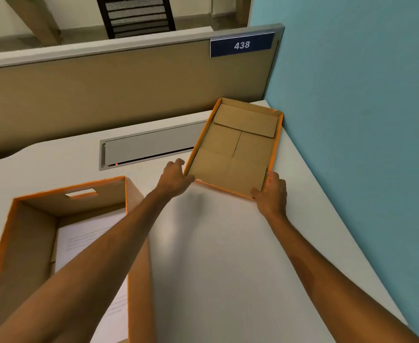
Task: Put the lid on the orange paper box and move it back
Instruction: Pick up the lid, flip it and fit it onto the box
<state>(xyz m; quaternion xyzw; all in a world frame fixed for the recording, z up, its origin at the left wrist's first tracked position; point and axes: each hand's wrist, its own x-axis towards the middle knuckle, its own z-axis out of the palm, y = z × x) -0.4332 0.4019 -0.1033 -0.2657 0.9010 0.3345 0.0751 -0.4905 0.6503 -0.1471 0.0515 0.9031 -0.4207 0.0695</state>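
Observation:
The orange paper box [129, 219] stands open at the near left of the desk, with white paper sheets [87, 238] inside and a handle slot in its far wall. Its lid [235, 149] lies upside down at the far right corner, brown cardboard inside, orange rim. My left hand [175, 178] grips the lid's near left corner. My right hand [271, 191] grips the near right corner. My left forearm crosses over the open box.
The white desk [215, 256] meets a blue wall [351, 120] on the right. A tan partition [104, 95] with a "438" sign [241, 45] runs along the back. A grey cable flap [149, 147] is set into the desk behind the lid.

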